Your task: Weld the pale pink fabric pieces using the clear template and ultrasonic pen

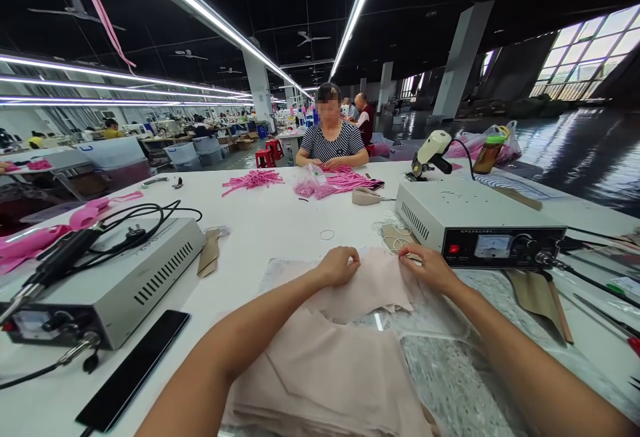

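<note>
A pale pink-beige fabric piece (380,283) is stretched between my two hands, above the table's middle. My left hand (341,265) pinches its left upper edge, the fingers curled together. At its right upper corner, my right hand (423,265) grips the cloth between thumb and fingers. Nearer to me lies a stack of similar beige fabric (335,377), partly on a grey marbled board (450,377). White elastic loops (397,233) lie just beyond my right hand, and a single loop (327,235) rests on the white table beyond my left.
Grey machine boxes stand left (115,277) and right (480,217), with cables. A black phone (135,367) lies at left. Across the table, a person in a striped top (334,143) handles pink straps (350,180). Scissors (607,313) lie far right.
</note>
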The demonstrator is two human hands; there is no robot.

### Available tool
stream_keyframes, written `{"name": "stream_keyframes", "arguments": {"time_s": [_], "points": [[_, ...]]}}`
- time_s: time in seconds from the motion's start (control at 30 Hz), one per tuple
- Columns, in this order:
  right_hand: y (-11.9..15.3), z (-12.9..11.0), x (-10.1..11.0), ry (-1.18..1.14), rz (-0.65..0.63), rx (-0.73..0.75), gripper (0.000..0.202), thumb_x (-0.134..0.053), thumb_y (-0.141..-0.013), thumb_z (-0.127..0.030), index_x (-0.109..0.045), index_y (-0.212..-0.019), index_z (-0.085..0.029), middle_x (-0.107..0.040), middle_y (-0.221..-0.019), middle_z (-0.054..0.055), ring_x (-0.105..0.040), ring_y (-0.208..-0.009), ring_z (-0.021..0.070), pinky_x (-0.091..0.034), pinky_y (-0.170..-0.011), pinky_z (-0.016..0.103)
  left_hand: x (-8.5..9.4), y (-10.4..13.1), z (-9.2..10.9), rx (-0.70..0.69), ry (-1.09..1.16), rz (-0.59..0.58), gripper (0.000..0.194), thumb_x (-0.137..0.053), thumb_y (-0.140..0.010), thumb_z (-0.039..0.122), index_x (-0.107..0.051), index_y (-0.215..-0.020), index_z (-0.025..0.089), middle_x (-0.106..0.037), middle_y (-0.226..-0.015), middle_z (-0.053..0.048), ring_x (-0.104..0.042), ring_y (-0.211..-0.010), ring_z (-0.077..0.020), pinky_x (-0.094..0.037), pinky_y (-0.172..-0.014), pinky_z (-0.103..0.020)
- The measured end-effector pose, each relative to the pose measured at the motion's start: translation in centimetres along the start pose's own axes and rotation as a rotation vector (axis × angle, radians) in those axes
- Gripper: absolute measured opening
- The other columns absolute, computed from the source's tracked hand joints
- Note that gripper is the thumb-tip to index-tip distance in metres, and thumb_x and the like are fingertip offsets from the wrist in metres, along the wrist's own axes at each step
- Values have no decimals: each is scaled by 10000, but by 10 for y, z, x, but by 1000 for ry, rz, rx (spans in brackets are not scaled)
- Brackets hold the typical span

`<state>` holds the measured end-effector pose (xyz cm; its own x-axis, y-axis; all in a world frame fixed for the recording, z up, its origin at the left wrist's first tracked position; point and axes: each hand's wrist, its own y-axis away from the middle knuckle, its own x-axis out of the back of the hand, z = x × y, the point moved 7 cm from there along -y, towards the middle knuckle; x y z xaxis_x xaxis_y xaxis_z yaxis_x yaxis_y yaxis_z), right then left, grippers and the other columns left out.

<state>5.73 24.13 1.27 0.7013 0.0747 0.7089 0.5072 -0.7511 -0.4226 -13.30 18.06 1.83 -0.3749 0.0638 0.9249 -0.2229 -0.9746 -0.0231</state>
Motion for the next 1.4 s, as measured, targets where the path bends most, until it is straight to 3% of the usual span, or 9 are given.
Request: {"name": "stream_keyframes", "arguments": {"time_s": [0.2,0.33,0.43,0.73,0.9,1.0,1.17,1.27,1.4], "points": [[7,-12,6,-51,-40,41,158,-495,-777,-321,-600,-723,-216,-659,-834,42,-600,-842,205,-468,-789,343,-15,-9,32,-157,54,-70,498,-658,-754,381,-533,-1211,228,-604,-1216,-24,-535,-1136,-197,-420,-974,-297],[5,0,0,-68,-86,-20,175,-517,-812,-334,-619,-762,-201,-661,-885,41,-601,-867,197,-479,-802,355,-25,-25,36,-134,37,-79,269,-608,-776,272,-647,-1029,189,-636,-1121,-54,-579,-1035,-211,-447,-922,-322],[4,18,-6,-84,-127,-109,228,-537,-873,-372,-623,-933,-170,-648,-941,40,-606,-838,162,-498,-791,366,-25,-31,32,-106,33,-64,169,-583,-782,253,-677,-905,184,-638,-1076,-50,-592,-969,-187,-457,-886,-292],[17,59,-5,-95,-191,-282,309,-553,-885,-363,-578,-1119,-163,-594,-1131,65,-597,-944,187,-519,-798,383,-8,-29,25,-129,38,-18,157,-535,-803,238,-658,-870,166,-646,-994,-53,-579,-940,-178,-445,-888,-301],[11,22,3,-199,-165,-190,354,-558,-861,-350,-568,-1175,-187,-573,-1227,85,-532,-1120,233,-437,-940,432,2,-25,38,-194,99,-28,155,-490,-821,223,-629,-860,167,-653,-883,-31,-571,-853,-160,-448,-830,-291],[1,-16,3,-300,-237,-85,480,-645,-727,-328,-586,-1194,-240,-597,-1236,54,-478,-1199,259,-360,-1015,406,8,-21,52,-246,154,-76,163,-453,-842,228,-601,-868,164,-629,-796,-2,-534,-732,-124,-443,-741,-256],[0,-45,9,-443,-371,-124,288,-706,-596,-374,-685,-811,-184,-662,-755,-1,-584,-747,182,-458,-710,303,25,-11,70,-291,231,-173,188,-415,-862,277,-556,-874,154,-563,-764,5,-446,-654,-98,-402,-631,-220],[26,-42,25,-550,-349,-237,300,-690,-618,-445,-608,-663,-160,-559,-593,-30,-502,-573,115,-396,-546,241,26,-2,79,-313,269,-266,230,-410,-873,344,-532,-868,149,-505,-717,17,-402,-613,-84,-367,-572,-198],[88,-27,45,-687,-227,-442,340,-639,-676,-497,-562,-698,-166,-525,-580,-34,-484,-517,95,-406,-510,238,9,7,90,-322,291,-435,257,-393,-883,384,-511,-885,157,-439,-674,37,-353,-585,-74,-321,-525,-183]]}}
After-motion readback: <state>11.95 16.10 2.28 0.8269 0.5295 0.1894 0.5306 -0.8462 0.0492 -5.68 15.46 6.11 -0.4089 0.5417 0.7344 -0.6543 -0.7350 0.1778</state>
